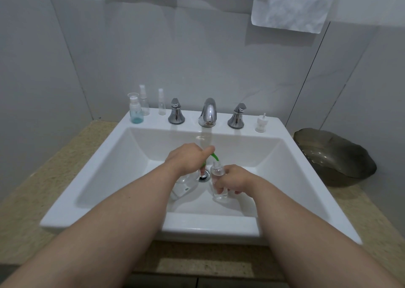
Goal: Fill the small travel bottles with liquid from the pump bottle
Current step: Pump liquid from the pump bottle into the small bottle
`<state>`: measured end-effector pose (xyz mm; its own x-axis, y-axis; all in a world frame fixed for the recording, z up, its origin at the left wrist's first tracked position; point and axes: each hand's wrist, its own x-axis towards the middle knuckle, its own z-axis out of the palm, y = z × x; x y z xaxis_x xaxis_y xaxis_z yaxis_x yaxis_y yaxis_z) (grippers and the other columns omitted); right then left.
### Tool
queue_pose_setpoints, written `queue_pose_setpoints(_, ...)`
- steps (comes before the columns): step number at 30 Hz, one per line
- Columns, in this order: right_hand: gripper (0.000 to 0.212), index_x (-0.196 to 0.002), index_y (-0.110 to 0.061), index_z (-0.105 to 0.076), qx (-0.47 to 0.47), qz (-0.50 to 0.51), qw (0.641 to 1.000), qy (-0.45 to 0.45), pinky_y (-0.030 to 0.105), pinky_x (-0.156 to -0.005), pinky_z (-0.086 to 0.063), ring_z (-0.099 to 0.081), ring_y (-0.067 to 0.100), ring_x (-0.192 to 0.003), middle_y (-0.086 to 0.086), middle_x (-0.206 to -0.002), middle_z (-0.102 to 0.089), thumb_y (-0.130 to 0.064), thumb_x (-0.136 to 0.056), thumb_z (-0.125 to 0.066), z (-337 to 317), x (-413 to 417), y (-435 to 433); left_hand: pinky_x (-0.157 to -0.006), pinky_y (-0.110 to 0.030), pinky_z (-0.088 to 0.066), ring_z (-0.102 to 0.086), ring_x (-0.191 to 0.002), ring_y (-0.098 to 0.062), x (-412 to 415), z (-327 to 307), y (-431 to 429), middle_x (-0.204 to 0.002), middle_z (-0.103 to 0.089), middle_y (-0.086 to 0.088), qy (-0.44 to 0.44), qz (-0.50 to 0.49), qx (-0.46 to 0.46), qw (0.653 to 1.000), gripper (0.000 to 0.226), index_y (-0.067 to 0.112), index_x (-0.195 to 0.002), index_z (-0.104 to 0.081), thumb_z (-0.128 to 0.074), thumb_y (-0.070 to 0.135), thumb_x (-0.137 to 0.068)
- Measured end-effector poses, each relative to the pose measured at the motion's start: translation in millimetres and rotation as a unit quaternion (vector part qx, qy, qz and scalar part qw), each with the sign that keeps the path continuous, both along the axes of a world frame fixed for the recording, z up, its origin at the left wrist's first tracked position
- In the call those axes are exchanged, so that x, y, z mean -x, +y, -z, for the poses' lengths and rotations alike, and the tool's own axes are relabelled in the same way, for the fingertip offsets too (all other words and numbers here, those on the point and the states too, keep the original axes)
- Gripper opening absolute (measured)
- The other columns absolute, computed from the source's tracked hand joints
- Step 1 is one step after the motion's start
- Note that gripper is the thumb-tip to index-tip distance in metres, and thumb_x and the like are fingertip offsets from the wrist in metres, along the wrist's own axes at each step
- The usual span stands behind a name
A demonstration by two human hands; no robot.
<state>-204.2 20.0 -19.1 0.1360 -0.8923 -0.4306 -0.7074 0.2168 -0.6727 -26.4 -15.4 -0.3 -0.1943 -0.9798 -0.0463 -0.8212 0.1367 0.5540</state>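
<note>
Inside the white sink [285, 167], my left hand [186, 158] presses down on the green pump head [214, 156] of a clear pump bottle [183, 185], most of which my hand and wrist hide. The green spout points into the open neck of a small clear travel bottle [218, 178]. My right hand [234, 179] grips that bottle upright over the basin floor. On the sink's back ledge stand three more travel bottles: one with blue liquid [135, 110] and two clear spray bottles [144, 101] [161, 102]. A loose white spray cap [261, 124] stands on the ledge at the right.
A chrome faucet [207, 112] with two handles [176, 112] [237, 116] lines the back of the sink. The drain [205, 176] lies between my hands. A dark glass bowl [335, 158] sits on the beige counter [43, 178] at the right. White towels [291, 5] hang above.
</note>
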Motion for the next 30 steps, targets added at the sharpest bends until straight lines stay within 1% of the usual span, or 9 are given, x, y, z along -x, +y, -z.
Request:
queue_pose_setpoints(4,0.022,-0.075,-0.027,-0.064,0.004,-0.002,1.0,-0.002,0.029,-0.062,-0.037,-0.049,0.02,-0.075,-0.001,-0.079,-0.058,-0.021,-0.053,-0.066,0.1,-0.8,0.0,-0.07,-0.034,-0.044,-0.063,-0.078,-0.021,-0.5,0.2,-0.8,-0.075,-0.072,0.007,-0.004,-0.002,0.003,1.0,0.071,0.018,-0.058,-0.074,-0.033,0.061,-0.097)
queue_pose_setpoints(8,0.025,-0.076,-0.026,-0.064,0.004,-0.005,1.0,-0.005,0.028,-0.06,-0.036,-0.048,0.02,-0.075,-0.002,-0.079,-0.057,-0.02,-0.052,-0.066,-0.2,-0.9,-0.5,-0.067,-0.034,-0.043,-0.062,-0.075,-0.022,-0.8,0.1,-1.5,-0.077,-0.071,0.004,-0.012,-0.003,0.013,1.0,0.069,0.018,-0.058,-0.073,-0.034,0.058,-0.097)
queue_pose_setpoints(14,0.025,-0.076,-0.028,-0.065,0.005,-0.005,1.0,-0.001,0.029,-0.063,-0.038,-0.05,0.019,-0.076,-0.003,-0.081,-0.059,-0.022,-0.051,-0.066,0.6,-0.7,-0.7,-0.064,-0.033,-0.041,-0.059,-0.072,-0.023,-0.6,-0.1,-3.0,-0.074,-0.068,0.001,-0.012,-0.005,0.012,1.0,0.06,0.018,-0.059,-0.072,-0.037,0.05,-0.096)
queue_pose_setpoints(18,0.023,-0.073,-0.028,-0.064,0.002,-0.003,1.0,-0.003,0.03,-0.064,-0.037,-0.049,0.019,-0.076,-0.003,-0.079,-0.058,-0.021,-0.052,-0.066,1.5,-0.8,-1.4,-0.066,-0.034,-0.043,-0.06,-0.073,-0.023,-0.6,-0.7,-2.9,-0.075,-0.068,0.001,-0.016,-0.002,0.015,1.0,0.06,0.018,-0.061,-0.074,-0.037,0.05,-0.096)
queue_pose_setpoints(22,0.024,-0.076,-0.028,-0.065,0.002,0.001,1.0,-0.004,0.029,-0.063,-0.038,-0.05,0.019,-0.076,-0.004,-0.08,-0.06,-0.02,-0.053,-0.066,2.2,-0.7,-1.9,-0.069,-0.034,-0.044,-0.063,-0.077,-0.023,-0.6,0.8,-2.6,-0.074,-0.068,0.003,-0.014,-0.005,0.008,1.0,0.066,0.019,-0.056,-0.073,-0.037,0.057,-0.096)
queue_pose_setpoints(27,0.026,-0.078,-0.026,-0.066,0.007,0.002,1.0,0.0,0.029,-0.063,-0.04,-0.053,0.019,-0.077,-0.003,-0.081,-0.062,-0.021,-0.053,-0.066,1.7,0.1,-2.3,-0.078,-0.037,-0.046,-0.064,-0.079,-0.019,0.5,-0.6,0.5,-0.072,-0.067,0.006,0.003,-0.007,-0.001,1.0,0.077,0.018,-0.063,-0.071,-0.033,0.077,-0.095)
queue_pose_setpoints(30,0.028,-0.08,-0.026,-0.066,0.009,0.0,1.0,-0.005,0.029,-0.063,-0.04,-0.053,0.019,-0.077,-0.002,-0.08,-0.061,-0.021,-0.053,-0.066,1.0,-0.2,-2.8,-0.082,-0.038,-0.048,-0.065,-0.081,-0.019,-0.7,-0.2,-0.2,-0.075,-0.069,0.005,-0.004,-0.007,0.002,1.0,0.084,0.017,-0.064,-0.073,-0.03,0.083,-0.093)
